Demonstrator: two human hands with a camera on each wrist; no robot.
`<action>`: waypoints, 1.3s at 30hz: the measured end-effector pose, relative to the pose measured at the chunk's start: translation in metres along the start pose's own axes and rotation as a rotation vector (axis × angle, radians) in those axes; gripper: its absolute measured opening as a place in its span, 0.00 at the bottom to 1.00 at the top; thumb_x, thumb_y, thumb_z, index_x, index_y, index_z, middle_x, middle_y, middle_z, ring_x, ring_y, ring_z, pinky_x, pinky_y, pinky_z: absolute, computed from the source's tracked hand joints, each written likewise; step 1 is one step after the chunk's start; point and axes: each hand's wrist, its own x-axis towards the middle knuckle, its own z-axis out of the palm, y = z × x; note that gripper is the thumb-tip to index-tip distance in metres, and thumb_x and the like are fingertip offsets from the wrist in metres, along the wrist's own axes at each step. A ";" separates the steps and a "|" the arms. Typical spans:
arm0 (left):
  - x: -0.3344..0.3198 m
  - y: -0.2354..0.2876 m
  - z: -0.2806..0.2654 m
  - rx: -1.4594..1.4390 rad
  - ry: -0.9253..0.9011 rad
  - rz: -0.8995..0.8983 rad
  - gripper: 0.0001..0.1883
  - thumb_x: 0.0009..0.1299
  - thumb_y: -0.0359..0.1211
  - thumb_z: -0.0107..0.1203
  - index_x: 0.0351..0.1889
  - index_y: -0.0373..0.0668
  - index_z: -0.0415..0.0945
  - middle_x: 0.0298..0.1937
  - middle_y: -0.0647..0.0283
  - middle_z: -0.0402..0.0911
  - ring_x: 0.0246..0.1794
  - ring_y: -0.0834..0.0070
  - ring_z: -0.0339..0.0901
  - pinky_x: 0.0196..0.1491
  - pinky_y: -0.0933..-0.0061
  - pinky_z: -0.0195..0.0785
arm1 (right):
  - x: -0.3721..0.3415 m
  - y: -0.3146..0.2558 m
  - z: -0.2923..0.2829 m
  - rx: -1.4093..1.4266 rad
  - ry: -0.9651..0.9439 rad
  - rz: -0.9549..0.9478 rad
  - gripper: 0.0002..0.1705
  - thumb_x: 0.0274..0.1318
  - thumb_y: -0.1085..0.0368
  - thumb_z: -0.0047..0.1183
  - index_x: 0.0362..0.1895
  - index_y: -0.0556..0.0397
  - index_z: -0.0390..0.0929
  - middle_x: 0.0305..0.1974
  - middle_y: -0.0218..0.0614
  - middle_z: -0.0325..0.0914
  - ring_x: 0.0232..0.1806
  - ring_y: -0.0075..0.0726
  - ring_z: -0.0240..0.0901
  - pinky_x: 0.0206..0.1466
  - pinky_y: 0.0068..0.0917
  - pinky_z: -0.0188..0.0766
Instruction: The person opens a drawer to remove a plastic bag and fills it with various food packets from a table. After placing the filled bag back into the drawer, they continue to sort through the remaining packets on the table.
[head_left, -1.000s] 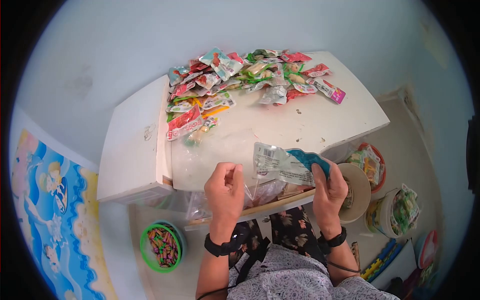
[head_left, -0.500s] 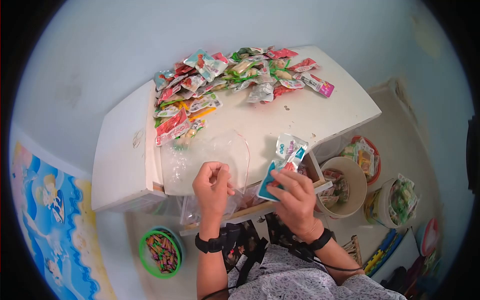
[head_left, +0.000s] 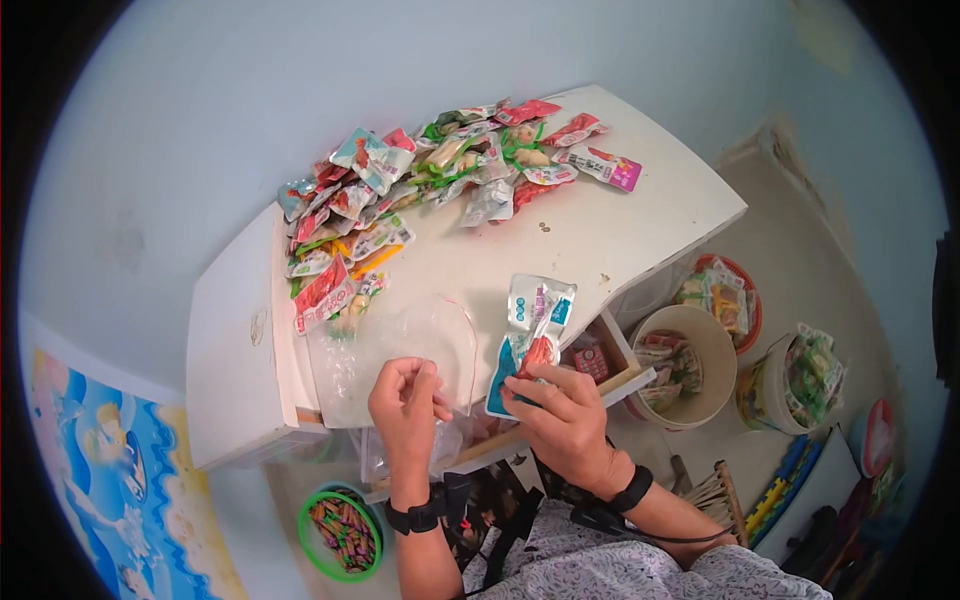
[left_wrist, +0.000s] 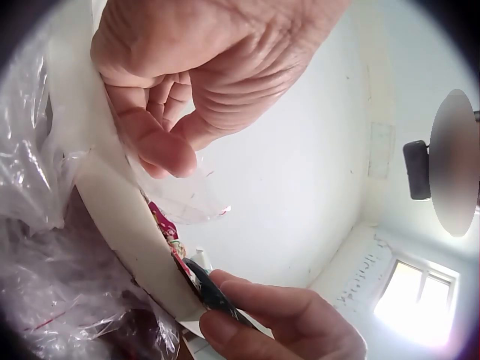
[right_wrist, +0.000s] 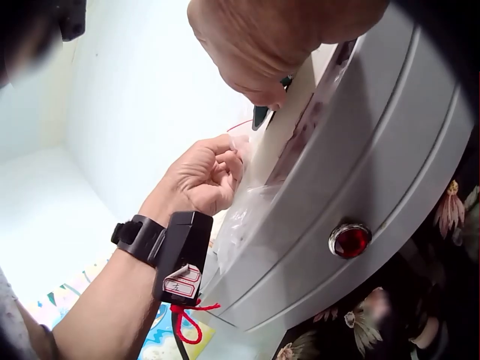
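Desk (head_left: 640, 230): packets (head_left: 370, 160) along the back, bag (head_left: 430, 325) at front left
Drawer (head_left: 632, 380): under desk's front edge
Pouch (head_left: 538, 305): in right hand (head_left: 570, 425), right of bag
Floor (head_left: 800, 285): basket (head_left: 346, 575) left, buckets (head_left: 713, 365) right

pkt pile (head_left: 440, 160) blocks tbl (head_left: 650, 235) back, bag (head_left: 425, 325) front, room mid-tbl

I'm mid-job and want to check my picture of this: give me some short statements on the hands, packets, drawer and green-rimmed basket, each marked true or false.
1. The right hand holds a teal-and-silver packet. True.
2. The left hand also holds this packet. False: it pinches a clear plastic bag.
3. A heap of packets lies on the white tabletop. True.
4. The drawer is fully shut. False: it is pulled open.
5. The green-rimmed basket sits on the tabletop. False: it is below, on the person's left side.
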 end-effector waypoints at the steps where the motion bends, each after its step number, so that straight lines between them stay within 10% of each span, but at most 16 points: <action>1: 0.000 0.000 0.001 -0.005 0.004 0.006 0.06 0.77 0.29 0.59 0.41 0.35 0.78 0.30 0.63 0.80 0.22 0.82 0.75 0.20 0.81 0.69 | 0.000 0.000 0.000 0.004 -0.004 0.003 0.18 0.43 0.71 0.65 0.44 0.48 0.87 0.54 0.29 0.85 0.59 0.41 0.78 0.53 0.39 0.72; 34: 0.001 -0.001 -0.001 0.010 -0.019 0.020 0.06 0.77 0.29 0.60 0.42 0.35 0.78 0.31 0.64 0.80 0.24 0.83 0.77 0.22 0.81 0.72 | -0.001 0.013 -0.015 -0.012 0.043 0.081 0.15 0.40 0.73 0.64 0.37 0.50 0.85 0.56 0.33 0.85 0.61 0.45 0.78 0.60 0.40 0.74; 39: 0.000 0.001 -0.001 -0.003 -0.023 0.040 0.06 0.77 0.29 0.60 0.42 0.35 0.78 0.30 0.64 0.80 0.24 0.83 0.76 0.22 0.81 0.71 | 0.002 0.022 -0.027 -0.088 0.043 0.163 0.30 0.37 0.81 0.60 0.51 0.49 0.85 0.64 0.42 0.80 0.66 0.54 0.74 0.66 0.44 0.72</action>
